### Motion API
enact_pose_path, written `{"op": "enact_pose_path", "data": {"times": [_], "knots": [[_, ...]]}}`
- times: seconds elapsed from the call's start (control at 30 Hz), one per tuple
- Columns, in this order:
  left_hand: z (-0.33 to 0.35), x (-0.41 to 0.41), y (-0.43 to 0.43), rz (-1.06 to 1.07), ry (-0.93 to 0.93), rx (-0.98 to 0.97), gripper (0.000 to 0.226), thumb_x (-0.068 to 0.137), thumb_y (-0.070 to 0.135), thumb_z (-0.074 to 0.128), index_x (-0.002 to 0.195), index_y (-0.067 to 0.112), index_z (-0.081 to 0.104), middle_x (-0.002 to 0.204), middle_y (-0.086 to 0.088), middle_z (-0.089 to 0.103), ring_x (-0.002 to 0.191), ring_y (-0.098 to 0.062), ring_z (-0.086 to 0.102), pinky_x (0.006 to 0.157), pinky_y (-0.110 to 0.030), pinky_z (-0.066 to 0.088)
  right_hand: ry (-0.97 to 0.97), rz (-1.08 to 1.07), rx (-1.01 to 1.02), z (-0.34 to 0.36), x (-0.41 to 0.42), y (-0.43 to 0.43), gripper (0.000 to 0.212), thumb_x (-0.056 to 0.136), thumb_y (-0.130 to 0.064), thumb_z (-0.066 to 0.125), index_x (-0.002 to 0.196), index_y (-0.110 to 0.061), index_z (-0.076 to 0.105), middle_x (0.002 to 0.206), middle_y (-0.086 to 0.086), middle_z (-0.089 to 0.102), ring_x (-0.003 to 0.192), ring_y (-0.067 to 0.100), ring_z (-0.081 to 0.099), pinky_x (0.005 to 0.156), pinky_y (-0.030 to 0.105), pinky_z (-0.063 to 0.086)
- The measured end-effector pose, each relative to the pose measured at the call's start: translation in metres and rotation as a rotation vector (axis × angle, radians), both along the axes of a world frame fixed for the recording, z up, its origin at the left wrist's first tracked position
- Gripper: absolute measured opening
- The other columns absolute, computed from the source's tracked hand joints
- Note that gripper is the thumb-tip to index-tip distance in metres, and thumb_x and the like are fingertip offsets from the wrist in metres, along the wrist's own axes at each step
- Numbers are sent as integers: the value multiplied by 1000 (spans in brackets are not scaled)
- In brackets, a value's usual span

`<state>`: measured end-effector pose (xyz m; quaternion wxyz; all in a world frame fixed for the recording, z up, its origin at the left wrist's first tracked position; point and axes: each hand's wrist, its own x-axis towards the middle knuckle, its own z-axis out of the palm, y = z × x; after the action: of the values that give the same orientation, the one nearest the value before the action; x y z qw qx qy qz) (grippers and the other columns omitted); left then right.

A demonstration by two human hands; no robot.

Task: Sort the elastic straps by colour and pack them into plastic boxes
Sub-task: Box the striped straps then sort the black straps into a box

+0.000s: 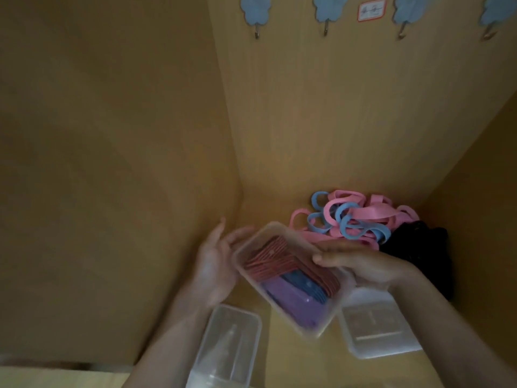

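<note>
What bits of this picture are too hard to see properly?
All in the head view:
- label on the wall: its writing is too small and blurred to read.
- black heap beside the strap pile: too dark to identify.
- held box: motion-blurred, and the right hand covers one side.
- empty box: cut off by the bottom edge.

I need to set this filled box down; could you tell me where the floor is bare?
Bare wood: the back-left corner between the side wall and the strap pile, and the strip between the empty box and the lid. The right is crowded.
</note>
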<state>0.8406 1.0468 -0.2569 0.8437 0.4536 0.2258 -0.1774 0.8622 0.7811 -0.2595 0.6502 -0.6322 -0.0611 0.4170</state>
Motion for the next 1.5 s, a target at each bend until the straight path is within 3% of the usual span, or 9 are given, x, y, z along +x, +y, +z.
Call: {"op": "enact_pose_path", "data": {"times": [0.17, 0.5, 0.7, 0.87, 0.97, 1.07, 1.23, 1.33, 1.5], "knots": [[-21, -33, 4, 20, -30, 295, 51, 104, 46, 30, 123, 12, 63, 124, -9, 69, 117, -20, 63, 92, -35, 47, 33, -247, -4, 19, 53, 34, 31, 98, -26, 57, 119, -4, 62, 101, 14, 73, 86, 29, 72, 71, 46, 61], [-51, -103, 16, -150, -98, 736, 3, 77, 22, 74, 74, 23, 76, 79, 5, 73, 77, -6, 62, 75, -13, 45, 124, -238, -348, -32, 115, 141, 23, 107, -16, 32, 103, -12, 54, 103, 12, 64, 104, 34, 62, 95, 57, 52], [-86, -138, 40, -528, -178, 1222, 40, 76, 68, 45, 114, 54, 51, 122, 31, 52, 119, 10, 49, 99, -6, 38, 136, -297, -406, -51, 125, 151, 31, 103, -10, 39, 129, -5, 55, 122, 19, 63, 106, 37, 64, 49, 44, 59], [-83, -121, 31, -614, -324, 1427, 74, 95, 59, 16, 127, 12, 63, 134, 10, 41, 116, 12, 53, 101, -2, 16, 42, -226, -526, -42, 123, 151, 24, 98, -5, 40, 115, -2, 56, 116, 26, 63, 103, 45, 66, 75, 62, 58], [-130, -138, 43, -873, -380, 1591, 78, 81, 67, 35, 154, 39, 25, 156, 12, 29, 134, 2, 43, 107, -18, 24, -43, -246, -544, -40, 121, 149, 19, 94, -6, 44, 105, -2, 60, 109, 23, 65, 97, 38, 66, 83, 53, 59], [-144, -156, 41, -957, -379, 1494, 98, 47, 78, 46, 140, 51, 38, 137, 12, 61, 122, -6, 47, 91, -19, 39, -276, -230, -615, -14, 117, 142, 23, 94, -10, 52, 72, -14, 55, 78, 5, 58, 73, 21, 55, 56, 24, 42], [-124, -139, 36, -891, -417, 1631, 78, 75, 54, 29, 153, 51, 20, 164, 14, -7, 152, -7, 4, 121, -21, 13, -319, -466, -327, 25, 87, 87, 29, 76, -21, 66, 86, 6, 67, 78, 15, 61, 75, 26, 57, 62, 28, 46], [-133, -131, 34, -801, -450, 1610, 74, 79, 45, 31, 153, 44, 31, 167, 4, 12, 154, -19, 16, 117, -20, 15, -255, -624, -160, 22, 31, 31, 12, 93, -1, 59, 97, 8, 66, 87, 15, 69, 77, 26, 65, 63, 24, 53], [-136, -101, 27, -883, -438, 1628, 80, 79, 46, 17, 158, 39, 12, 167, 6, -11, 155, -21, -6, 124, -33, 3, -419, -852, -571, -43, -64, -62, 27, 91, 4, 60, 83, -20, 70, 85, 1, 73, 82, 16, 64, 80, 23, 49]]}}
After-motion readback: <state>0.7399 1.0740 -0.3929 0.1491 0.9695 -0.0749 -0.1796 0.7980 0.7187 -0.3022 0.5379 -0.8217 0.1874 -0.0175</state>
